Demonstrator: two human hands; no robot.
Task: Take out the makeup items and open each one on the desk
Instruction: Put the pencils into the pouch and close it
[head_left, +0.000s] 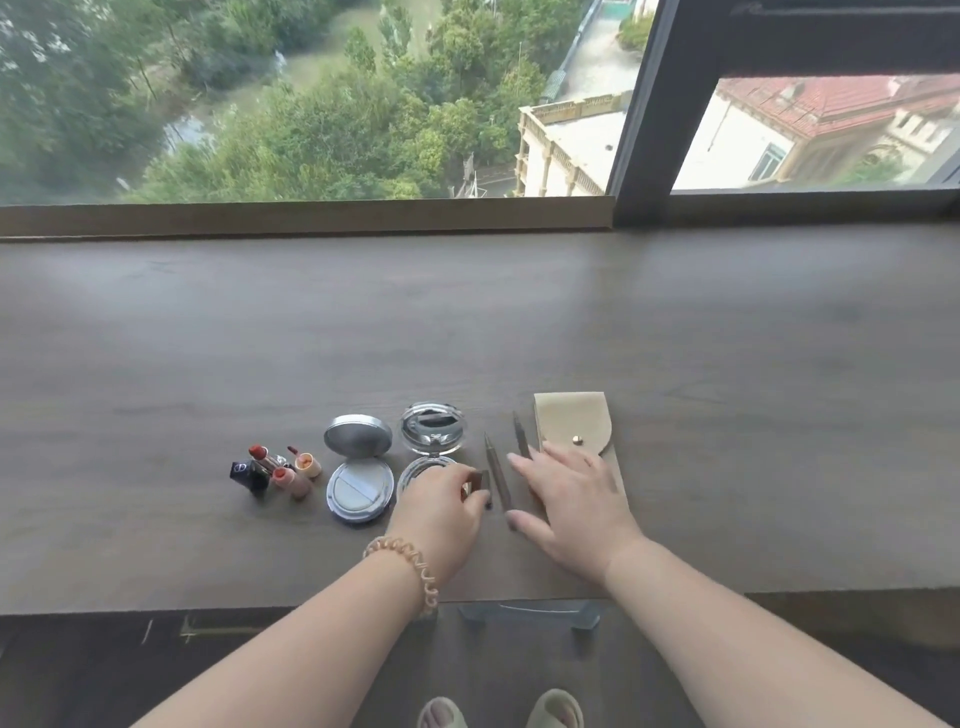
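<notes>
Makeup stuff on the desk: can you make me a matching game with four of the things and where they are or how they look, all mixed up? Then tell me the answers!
Things
1. beige pouch
2. lipsticks
3. silver compact
4. small brown cap

Clues
A. at the far left end of the row
B. pinched by the left hand
C. partly under the right hand
D. lid up, white puff showing

Pairs: 1-C, 2-A, 3-D, 4-B
</notes>
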